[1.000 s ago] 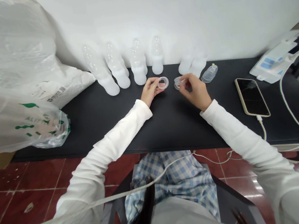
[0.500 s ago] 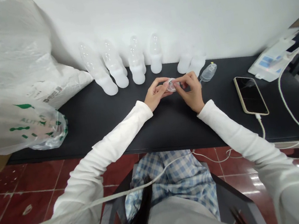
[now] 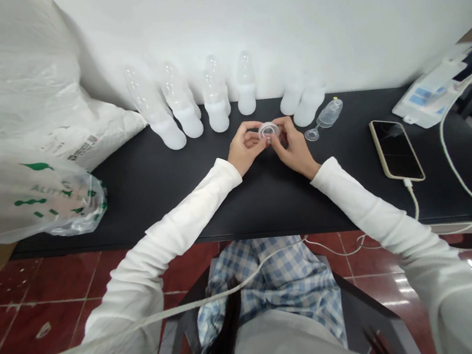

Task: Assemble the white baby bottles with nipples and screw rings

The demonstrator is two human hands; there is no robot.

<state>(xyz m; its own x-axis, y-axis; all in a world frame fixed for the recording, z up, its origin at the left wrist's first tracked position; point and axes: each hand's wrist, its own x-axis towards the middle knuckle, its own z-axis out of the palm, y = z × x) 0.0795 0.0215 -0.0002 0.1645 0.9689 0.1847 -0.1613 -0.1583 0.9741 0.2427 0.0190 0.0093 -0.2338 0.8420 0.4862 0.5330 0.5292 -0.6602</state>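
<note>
bottle collar ring (image 3: 269, 131) | midway between hands, over tabletop (image 3: 266, 202) | left hand (image 3: 245, 153), right hand (image 3: 292, 150) both pinch its rim | opening probably upward

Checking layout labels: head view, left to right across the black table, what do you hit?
Plastic bags → row of capped translucent bottles → left hand → clear ring, gripped from both sides → right hand → clear piece lying on its side → phone, cable plugged in → white device.
</note>
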